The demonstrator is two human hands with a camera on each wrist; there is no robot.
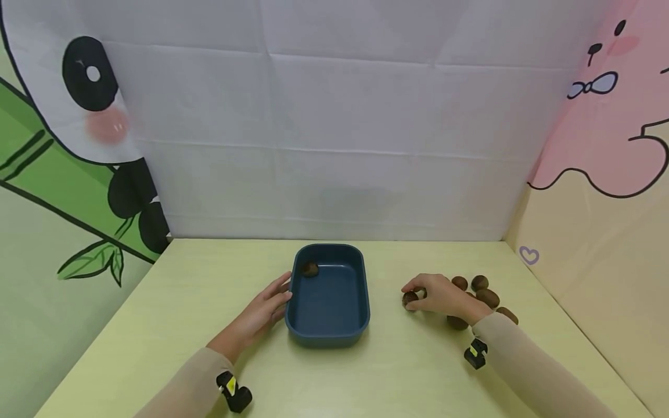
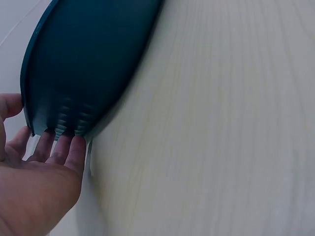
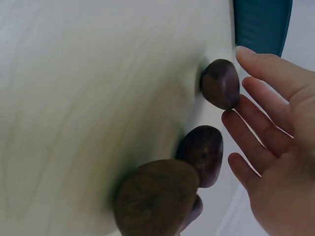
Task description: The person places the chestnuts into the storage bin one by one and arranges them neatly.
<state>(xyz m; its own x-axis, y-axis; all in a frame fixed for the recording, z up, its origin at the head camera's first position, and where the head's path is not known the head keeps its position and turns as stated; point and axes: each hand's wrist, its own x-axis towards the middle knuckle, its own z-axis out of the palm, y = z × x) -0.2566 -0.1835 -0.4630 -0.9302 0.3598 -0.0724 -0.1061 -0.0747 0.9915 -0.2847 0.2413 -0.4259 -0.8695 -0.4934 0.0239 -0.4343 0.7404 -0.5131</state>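
Note:
A dark blue plastic tray (image 1: 327, 339) stands on the table with one brown chestnut (image 1: 310, 269) inside, near its far left corner. Against the tray's left outer wall rest the fingertips of my left hand (image 1: 256, 316), its fingers loosely extended. Right of the tray, my right hand (image 1: 441, 296) pinches a chestnut (image 1: 410, 298) between thumb and fingertips, low over the table. The right wrist view has this dark, shiny chestnut (image 3: 220, 84) at the fingertips. More chestnuts (image 1: 488, 298) lie around and beneath my right wrist, partly hidden by it.
The pale yellow table (image 1: 209, 273) ends at a white backdrop (image 1: 334, 145) behind the tray. Side walls with cartoon drawings flank it, one with a pink figure (image 1: 601, 128) at the right. Each sleeve carries a small black wrist camera (image 1: 475, 354).

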